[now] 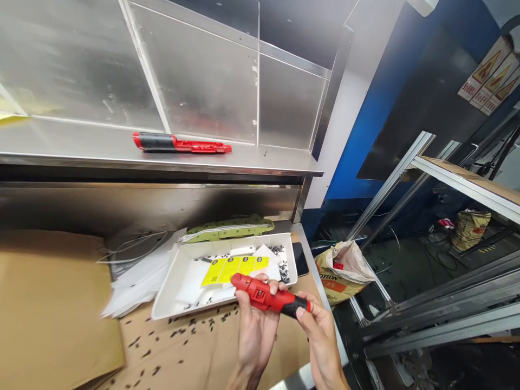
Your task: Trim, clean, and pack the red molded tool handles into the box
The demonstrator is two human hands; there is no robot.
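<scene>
Both hands hold a red and black plastic tool housing above the front right of the bench. My left hand is closed around its red end, the thumb on the near side and the fingers behind. The fingers of my right hand grip the black end, with the thumb pressed on it. Behind the housing stands a white tray with yellow label sheets, white paper and small black pieces in it. A similar red and black housing lies on the metal shelf.
At the left is a large cardboard box, with white papers beside it. Small dark pieces lie scattered on the brown bench surface. A phone-like dark object rests by the tray. Right of the bench stands an opened sack near a metal frame.
</scene>
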